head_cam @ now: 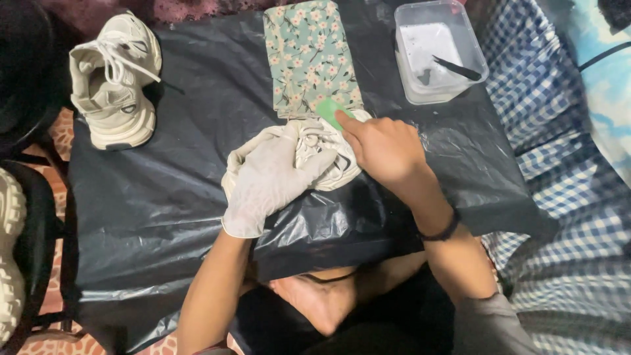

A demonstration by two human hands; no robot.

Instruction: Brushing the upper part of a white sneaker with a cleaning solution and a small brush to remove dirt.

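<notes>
Item: 1 white sneaker (315, 154), pinned under your gloved left hand (273, 181); your right hand (384, 148) gripped a green scrubber (332, 110) against it. Cleaning looked underway; 1 second sneaker (115, 79), far left of your hands, untouched.

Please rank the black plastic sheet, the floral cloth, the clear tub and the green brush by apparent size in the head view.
1. Black plastic sheet, by far the largest.
2. Floral cloth.
3. Clear tub, somewhat smaller than the cloth.
4. Green brush, smallest, though the right hand partly hides it.
</notes>
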